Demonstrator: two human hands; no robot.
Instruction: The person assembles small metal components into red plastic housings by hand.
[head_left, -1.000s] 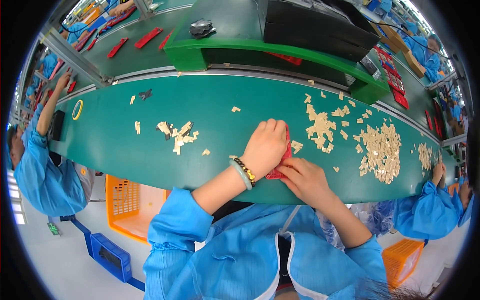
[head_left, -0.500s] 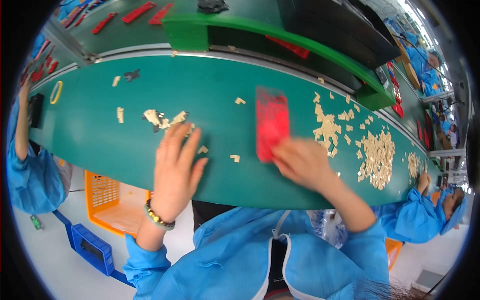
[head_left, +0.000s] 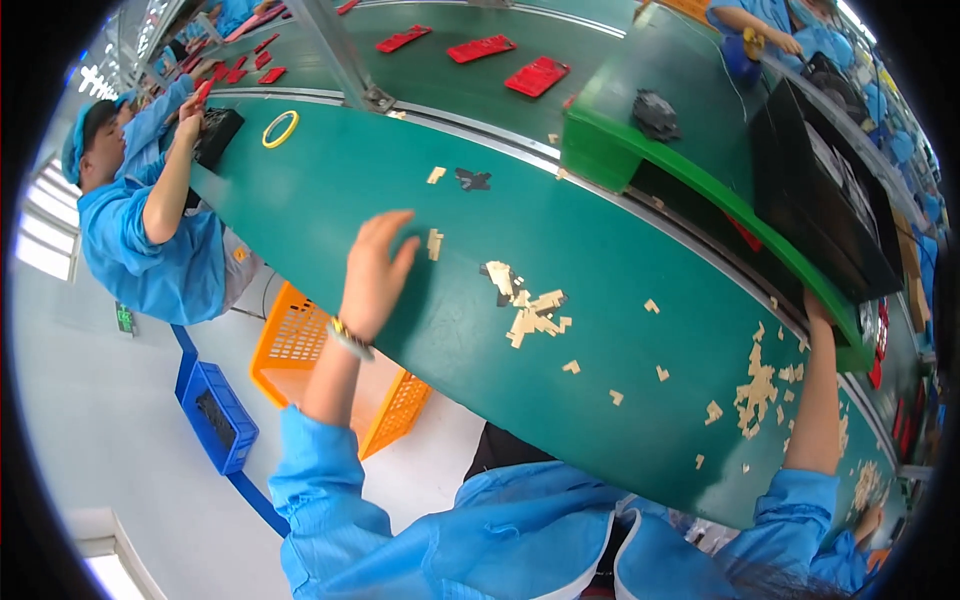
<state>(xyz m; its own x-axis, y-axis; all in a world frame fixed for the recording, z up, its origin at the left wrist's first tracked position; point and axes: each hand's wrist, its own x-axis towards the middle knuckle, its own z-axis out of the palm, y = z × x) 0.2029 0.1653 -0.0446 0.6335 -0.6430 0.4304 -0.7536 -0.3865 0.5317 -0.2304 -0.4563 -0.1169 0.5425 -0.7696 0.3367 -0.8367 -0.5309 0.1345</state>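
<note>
My left hand [head_left: 372,272] hovers over the left part of the green work surface [head_left: 330,190], thumb apart from the fingers and nothing in it. Closest to it is a small pale-beige piece [head_left: 434,244]. My right arm reaches far right, and my right hand [head_left: 817,308] goes in under the green shelf [head_left: 700,185], which hides its fingers and anything they may hold. Between the hands lies a cluster of beige strips [head_left: 538,320] mixed with black scraps. Single L-shaped beige pieces [head_left: 571,367] lie scattered to its right.
A heap of beige pieces [head_left: 757,390] lies near my right forearm. Red flat parts [head_left: 537,75] rest on the far surface. A black box [head_left: 815,190] stands on the shelf. An orange crate [head_left: 400,410] is below the near edge. A co-worker [head_left: 150,220] sits at left.
My right hand has carried the red flat plate away to the far right and under the shelf; the plate is out of sight. My left hand has left the beige cluster. The view has turned left.
</note>
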